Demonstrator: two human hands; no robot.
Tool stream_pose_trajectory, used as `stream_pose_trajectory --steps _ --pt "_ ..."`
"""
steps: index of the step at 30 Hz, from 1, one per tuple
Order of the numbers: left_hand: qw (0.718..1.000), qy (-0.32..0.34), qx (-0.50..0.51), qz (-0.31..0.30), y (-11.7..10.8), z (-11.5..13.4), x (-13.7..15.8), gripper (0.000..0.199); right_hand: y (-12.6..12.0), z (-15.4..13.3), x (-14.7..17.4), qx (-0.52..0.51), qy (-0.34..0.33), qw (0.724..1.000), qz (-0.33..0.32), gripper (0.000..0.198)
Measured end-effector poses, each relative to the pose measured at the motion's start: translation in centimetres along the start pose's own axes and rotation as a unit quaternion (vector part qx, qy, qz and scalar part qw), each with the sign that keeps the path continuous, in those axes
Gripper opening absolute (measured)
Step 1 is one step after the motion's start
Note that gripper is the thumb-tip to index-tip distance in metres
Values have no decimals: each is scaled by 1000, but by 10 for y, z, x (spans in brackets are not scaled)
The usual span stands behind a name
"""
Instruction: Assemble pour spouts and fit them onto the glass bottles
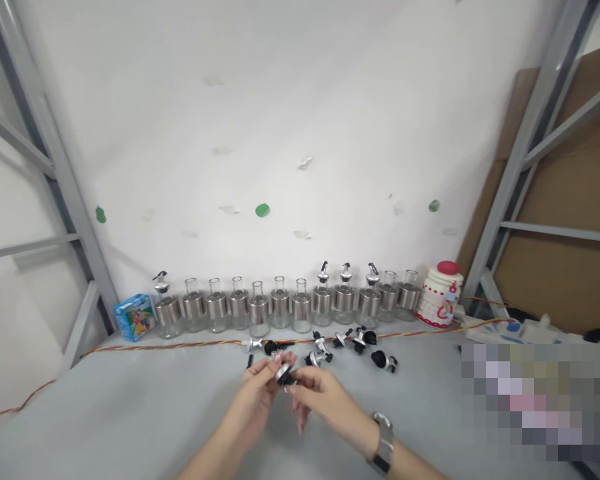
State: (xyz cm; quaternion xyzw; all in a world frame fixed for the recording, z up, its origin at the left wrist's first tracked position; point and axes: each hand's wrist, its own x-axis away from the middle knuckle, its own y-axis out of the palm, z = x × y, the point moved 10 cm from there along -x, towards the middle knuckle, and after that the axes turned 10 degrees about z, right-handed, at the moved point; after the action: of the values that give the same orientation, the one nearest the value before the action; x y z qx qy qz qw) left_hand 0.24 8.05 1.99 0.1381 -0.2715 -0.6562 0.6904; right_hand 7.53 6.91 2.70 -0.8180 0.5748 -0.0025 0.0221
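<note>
My left hand (261,388) grips a bottle pourer stopper (283,375) with a silver collar and a black base. The fingertips of my right hand (325,395) pinch its black end from the other side. Just beyond my hands lie several loose pourers, among them one pourer (381,361) off to the right and another pourer (253,343) behind my left hand. A row of glass bottles with steel sleeves stands at the back. Some have no stopper, such as the bottle (259,312); others carry a pourer, such as the leftmost bottle (169,312).
A blue picture box (135,317) stands at the row's left end, a white and red jar (440,297) at its right. A twisted red-yellow wire (180,345) crosses the grey table (105,407). Metal posts flank both sides. A pixelated patch hides items at right.
</note>
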Motion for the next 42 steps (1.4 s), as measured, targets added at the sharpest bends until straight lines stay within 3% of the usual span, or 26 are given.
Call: stream_pose_trajectory --steps 2,5,12,15,17,20,22,24,26,28,33,37,42 --pt "999 -23 -1 -37 8 -3 3 18 8 5 2 -97 57 992 -58 32" --pt "997 -45 -15 -64 16 -4 9 16 11 4 6 -158 79 980 -92 31" --pt "996 -20 -45 -78 21 1 13 14 4 -1 6 -146 61 985 -68 33" --pt "997 6 -71 -35 13 1 10 15 0 -1 5 -39 23 999 -29 31" --pt "996 24 -90 14 3 0 9 18 -8 -11 7 104 -60 992 43 25" --pt "993 45 -92 67 -6 1 10 23 -12 -37 21 318 -212 911 155 13" --pt "994 43 -66 71 -7 1 10 24 -9 -42 25 363 -241 883 173 15" --pt "998 19 -26 59 -5 -1 9 23 -13 -37 19 313 -208 912 165 11" --pt "999 -9 8 44 -3 -4 7 23 -18 -24 9 184 -141 964 132 7" --pt "999 -24 25 25 0 -5 5 23 -15 -13 1 36 -75 994 76 15" --pt "997 -48 22 -52 15 -5 8 19 4 -6 3 -165 28 985 -45 27" --pt "995 -46 -1 -91 22 -1 12 19 6 -8 9 -230 59 970 -48 26" --pt "996 -19 -25 -87 19 4 10 16 1 -6 8 -225 52 973 -30 31"
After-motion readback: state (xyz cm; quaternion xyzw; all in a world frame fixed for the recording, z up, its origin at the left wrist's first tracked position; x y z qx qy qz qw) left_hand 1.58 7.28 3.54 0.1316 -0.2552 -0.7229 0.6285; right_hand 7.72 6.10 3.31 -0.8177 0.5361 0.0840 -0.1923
